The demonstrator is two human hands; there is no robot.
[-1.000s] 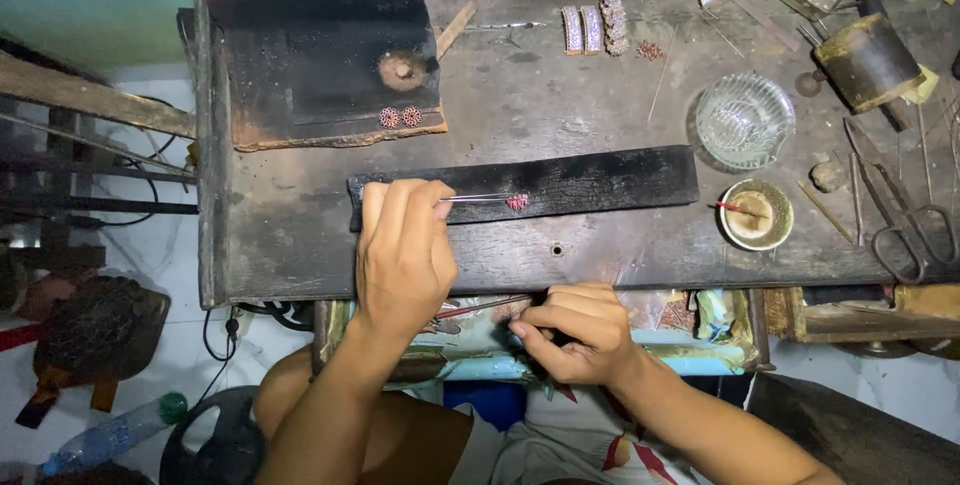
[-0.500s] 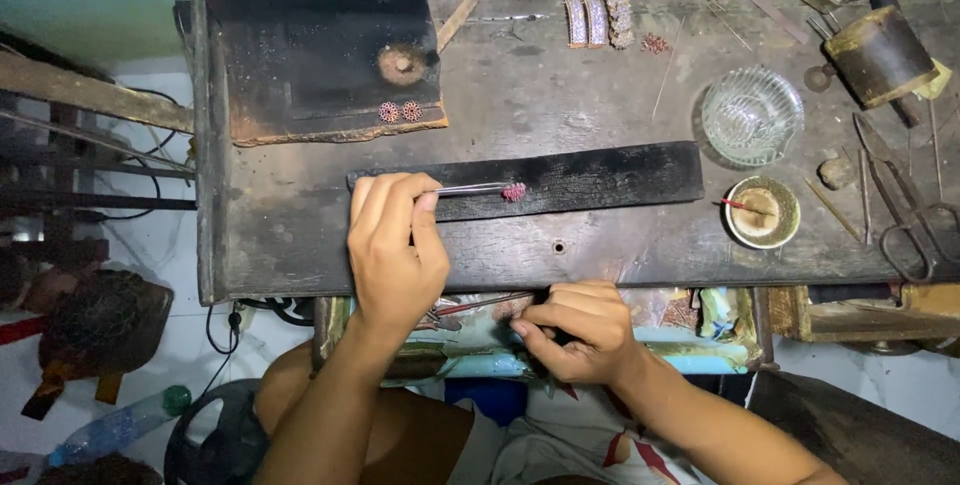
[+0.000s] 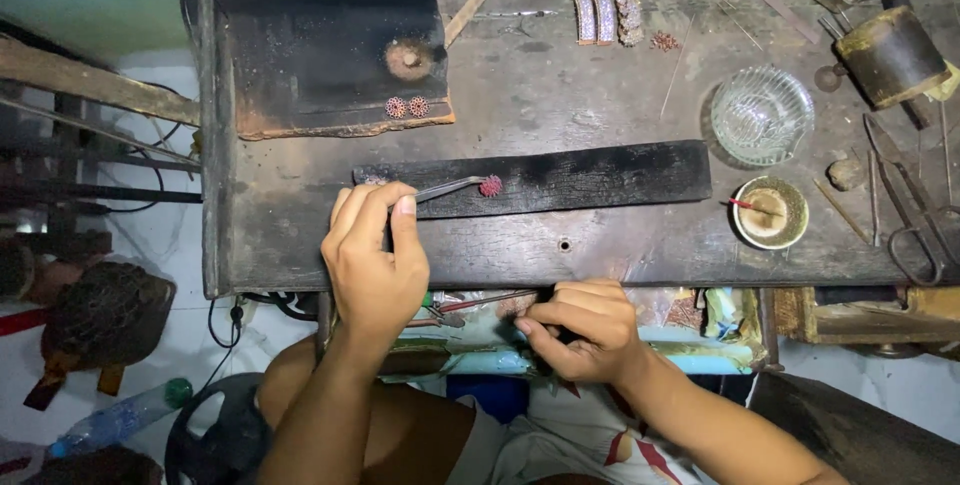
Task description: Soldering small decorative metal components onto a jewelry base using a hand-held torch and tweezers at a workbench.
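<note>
On the charred black strip (image 3: 560,178) | we are pinching tweezers (image 3: 450,188) in our left hand (image 3: 372,260), setting a red rosette (image 3: 491,185) there | right hand (image 3: 580,330) curled below the strip, contents hidden | two rosettes (image 3: 407,106) lying finished above it, this one unfinished.

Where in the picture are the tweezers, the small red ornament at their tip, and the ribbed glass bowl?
tweezers (image 3: 448,188): head view, on the metal shaft beyond the left hand's fingers.
small red ornament (image 3: 491,185): head view, on its round centre.
ribbed glass bowl (image 3: 762,115): head view, on its ribbed inside.
</note>
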